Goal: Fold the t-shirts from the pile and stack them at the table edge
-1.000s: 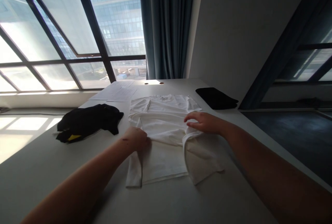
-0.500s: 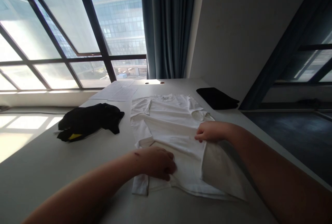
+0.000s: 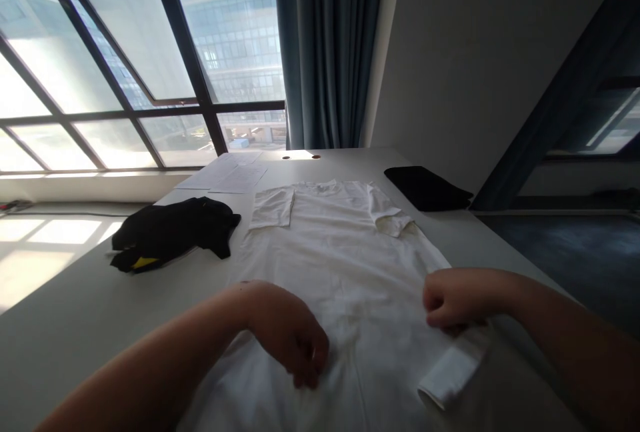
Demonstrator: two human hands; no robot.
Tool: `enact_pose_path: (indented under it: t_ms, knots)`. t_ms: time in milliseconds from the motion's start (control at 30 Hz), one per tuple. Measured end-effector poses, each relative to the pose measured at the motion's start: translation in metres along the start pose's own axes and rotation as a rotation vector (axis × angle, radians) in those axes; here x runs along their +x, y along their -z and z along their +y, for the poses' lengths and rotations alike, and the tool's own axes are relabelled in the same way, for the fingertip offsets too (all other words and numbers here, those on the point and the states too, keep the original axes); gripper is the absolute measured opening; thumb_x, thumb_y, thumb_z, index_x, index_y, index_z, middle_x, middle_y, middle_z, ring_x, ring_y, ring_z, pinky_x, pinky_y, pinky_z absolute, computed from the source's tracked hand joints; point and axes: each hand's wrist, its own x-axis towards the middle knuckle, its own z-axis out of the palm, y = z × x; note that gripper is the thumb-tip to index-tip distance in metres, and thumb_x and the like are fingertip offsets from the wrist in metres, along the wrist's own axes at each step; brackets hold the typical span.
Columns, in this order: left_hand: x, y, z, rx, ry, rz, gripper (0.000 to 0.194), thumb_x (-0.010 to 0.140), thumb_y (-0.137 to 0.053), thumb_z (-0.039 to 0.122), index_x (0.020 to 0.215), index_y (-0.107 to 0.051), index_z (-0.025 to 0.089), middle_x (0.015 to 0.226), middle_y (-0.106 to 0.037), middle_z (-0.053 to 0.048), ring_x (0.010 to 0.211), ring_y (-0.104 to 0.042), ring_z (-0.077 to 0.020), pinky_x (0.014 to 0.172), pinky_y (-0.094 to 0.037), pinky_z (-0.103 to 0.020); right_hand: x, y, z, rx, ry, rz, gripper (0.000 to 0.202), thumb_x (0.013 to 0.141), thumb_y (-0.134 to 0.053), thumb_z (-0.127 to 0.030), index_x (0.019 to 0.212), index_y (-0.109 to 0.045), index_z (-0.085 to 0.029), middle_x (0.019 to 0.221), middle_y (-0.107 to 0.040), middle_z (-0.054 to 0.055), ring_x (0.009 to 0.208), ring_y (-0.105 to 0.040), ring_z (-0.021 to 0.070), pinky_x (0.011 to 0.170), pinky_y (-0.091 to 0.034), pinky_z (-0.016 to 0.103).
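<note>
A white short-sleeved T-shirt [image 3: 320,252] lies spread on the table, its collar and two sleeves towards the far side. White cloth also covers the near part, where blur hides whether it is the same garment. My left hand [image 3: 293,335] is over this near cloth, fingers curled down and closed on the fabric. At the right edge of the shirt, my right hand [image 3: 453,295] is closed in a fist on white cloth. Below that fist hangs a blurred white sleeve [image 3: 453,369] with its opening turned towards me.
A crumpled black garment [image 3: 175,232] with a yellow patch lies on the left of the white table [image 3: 125,325]. Paper sheets [image 3: 225,175] are at the back left. A folded black cloth [image 3: 425,189] lies at the back right. Windows and a blue curtain [image 3: 327,52] stand behind.
Both hands have come nearer to me, the right one also moving outward to the right. The folded-over white cloth has been pulled open and now spreads wide towards me.
</note>
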Motion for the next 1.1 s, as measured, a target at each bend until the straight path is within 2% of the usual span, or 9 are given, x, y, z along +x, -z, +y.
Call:
enact_pose_path:
  t_ms: [167, 300, 400, 467, 567, 633, 800, 967, 1100]
  knots:
    - [0.033, -0.012, -0.022, 0.325, 0.021, 0.58, 0.032, 0.094, -0.07, 0.038, 0.123, -0.068, 0.025, 0.126, -0.068, -0.008, 0.111, -0.067, -0.025, 0.101, -0.052, -0.039, -0.017, -0.014, 0.011, -0.21, -0.034, 0.211, 0.019, 0.076, -0.062, -0.018, 0.058, -0.07, -0.019, 0.061, -0.069, 0.004, 0.056, -0.06, 0.0171, 0.054, -0.032, 0.028]
    - [0.067, -0.033, -0.043, 0.513, 0.013, 0.838, 0.045, 0.099, -0.062, 0.046, 0.139, -0.06, 0.027, 0.146, -0.057, -0.011, 0.134, -0.054, -0.0326, 0.118, -0.037, -0.057, -0.015, -0.038, 0.031, -0.364, -0.108, 0.351, 0.025, 0.082, -0.057, -0.016, 0.065, -0.074, -0.021, 0.073, -0.075, 0.009, 0.067, -0.069, 0.0245, 0.057, -0.035, 0.031]
    - [0.072, -0.047, -0.05, 0.553, 0.016, 0.858, 0.047, 0.103, -0.054, 0.045, 0.148, -0.053, 0.032, 0.155, -0.052, -0.008, 0.144, -0.046, -0.0324, 0.123, -0.026, -0.062, -0.007, -0.069, 0.047, -0.411, -0.069, 0.512, 0.027, 0.088, -0.053, -0.017, 0.073, -0.075, -0.021, 0.076, -0.075, 0.01, 0.071, -0.072, 0.0278, 0.061, -0.046, 0.035]
    - [0.066, -0.056, -0.052, 0.557, 0.048, 0.834, 0.051, 0.103, -0.053, 0.044, 0.153, -0.049, 0.034, 0.16, -0.047, -0.006, 0.147, -0.042, -0.0334, 0.123, -0.026, -0.064, -0.002, -0.094, 0.058, -0.427, 0.044, 0.72, 0.026, 0.092, -0.052, -0.021, 0.083, -0.076, -0.022, 0.083, -0.076, 0.011, 0.078, -0.073, 0.0284, 0.07, -0.054, 0.039]
    - [0.048, -0.074, -0.057, 0.564, 0.092, 0.797, 0.056, 0.104, -0.052, 0.042, 0.158, -0.042, 0.036, 0.167, -0.038, -0.005, 0.151, -0.038, -0.0348, 0.122, -0.03, -0.065, -0.001, -0.133, 0.072, -0.404, 0.242, 1.054, 0.031, 0.099, -0.049, -0.032, 0.116, -0.075, -0.026, 0.122, -0.073, 0.012, 0.11, -0.071, 0.0299, 0.092, -0.058, 0.042]
    - [0.033, -0.09, -0.064, 0.577, 0.111, 0.807, 0.057, 0.106, -0.049, 0.043, 0.161, -0.036, 0.039, 0.169, -0.032, -0.004, 0.154, -0.035, -0.0336, 0.123, -0.032, -0.063, -0.006, -0.155, 0.078, -0.363, 0.285, 1.156, 0.042, 0.103, -0.047, -0.038, 0.14, -0.064, -0.03, 0.148, -0.06, 0.008, 0.129, -0.063, 0.0293, 0.102, -0.056, 0.041]
    - [-0.004, -0.13, -0.08, 0.612, 0.184, 0.878, 0.059, 0.108, -0.044, 0.045, 0.164, -0.026, 0.044, 0.171, -0.027, -0.002, 0.155, -0.032, -0.0312, 0.124, -0.034, -0.058, -0.024, -0.184, 0.079, -0.287, 0.256, 1.077, 0.057, 0.104, -0.049, -0.047, 0.16, -0.042, -0.04, 0.165, -0.039, -0.001, 0.143, -0.05, 0.0297, 0.112, -0.052, 0.044]
    - [-0.031, -0.152, -0.086, 0.62, 0.266, 0.904, 0.058, 0.108, -0.043, 0.048, 0.164, -0.025, 0.046, 0.171, -0.027, -0.001, 0.155, -0.033, -0.0314, 0.123, -0.035, -0.057, -0.026, -0.198, 0.077, -0.234, 0.218, 1.043, 0.057, 0.103, -0.045, -0.053, 0.158, -0.047, -0.037, 0.164, -0.039, 0.0, 0.145, -0.048, 0.0329, 0.115, -0.049, 0.052]
    - [-0.048, -0.162, -0.086, 0.62, 0.251, 0.91, 0.059, 0.108, -0.044, 0.048, 0.163, -0.025, 0.046, 0.17, -0.027, 0.001, 0.154, -0.034, -0.0308, 0.124, -0.036, -0.054, -0.028, -0.206, 0.075, -0.249, 0.219, 1.039, 0.056, 0.102, -0.047, -0.052, 0.157, -0.049, -0.037, 0.163, -0.04, 0.0, 0.144, -0.047, 0.0339, 0.116, -0.048, 0.053]
